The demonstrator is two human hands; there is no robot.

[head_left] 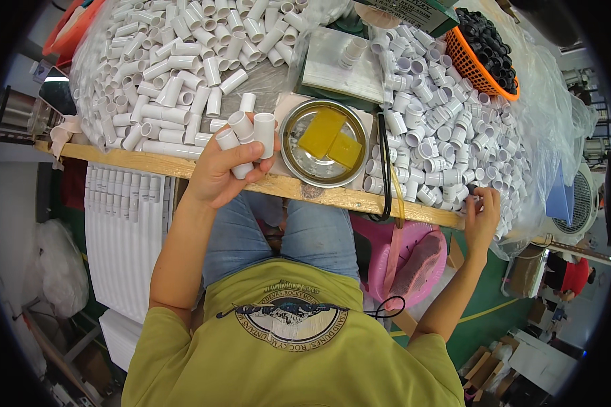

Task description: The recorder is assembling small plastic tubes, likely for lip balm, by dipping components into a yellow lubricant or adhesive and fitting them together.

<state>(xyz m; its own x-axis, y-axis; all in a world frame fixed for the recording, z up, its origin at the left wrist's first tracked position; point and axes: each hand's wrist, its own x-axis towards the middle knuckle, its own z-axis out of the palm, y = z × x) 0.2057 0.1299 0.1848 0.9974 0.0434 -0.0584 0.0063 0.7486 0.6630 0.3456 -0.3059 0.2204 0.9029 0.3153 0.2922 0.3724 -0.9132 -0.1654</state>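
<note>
My left hand (225,169) is closed round a few white plastic tubes (264,132), held upright side by side above the table's front edge. To its right is a round metal dish (286,157) with two yellow sponge pads (322,132) in it. A heap of loose white tubes (176,61) spreads beyond my left hand. My right hand (482,216) is at the table edge, by the right-hand heap of short white printed tubes (448,136). Its fingers are curled together, with something small and dark at their tips that I cannot make out.
An orange basket (468,61) of black caps stands at the far right. Behind the dish is a metal block (326,61) with a white piece on top. A wooden strip (332,197) edges the table. Below are a white tray (125,251) of tubes and a pink stool (414,271).
</note>
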